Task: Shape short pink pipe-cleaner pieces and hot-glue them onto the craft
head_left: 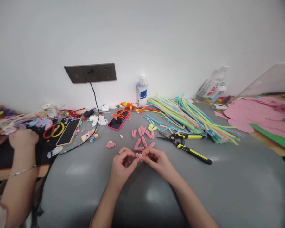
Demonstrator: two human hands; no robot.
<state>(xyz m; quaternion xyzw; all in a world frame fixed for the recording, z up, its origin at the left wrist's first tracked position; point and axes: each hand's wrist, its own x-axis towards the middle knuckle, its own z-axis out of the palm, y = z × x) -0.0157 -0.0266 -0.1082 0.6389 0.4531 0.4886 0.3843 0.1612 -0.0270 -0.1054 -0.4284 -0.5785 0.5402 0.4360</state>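
Between my two hands is a small pink fuzzy piece [139, 156], pinched from both sides. My left hand [123, 163] grips its left edge with thumb and forefinger and wears a thin dark ring. My right hand [158, 161] pinches the right edge. Just beyond the hands lie several folded pink pipe-cleaner pieces [138, 143]. A pink fuzzy cluster [111, 144] rests left of them. Yellow-and-black pruning shears [192, 153] lie to the right with their blades apart, tips pointing left.
Long pastel pipe cleaners [187, 115] lie behind the shears. A bottle [142, 91] stands by the wall. Phones [68, 132], a black cable [95, 95] and scissors [54, 131] are at left, near another person's hand [23, 139]. Pink sheets [254, 112] lie right.
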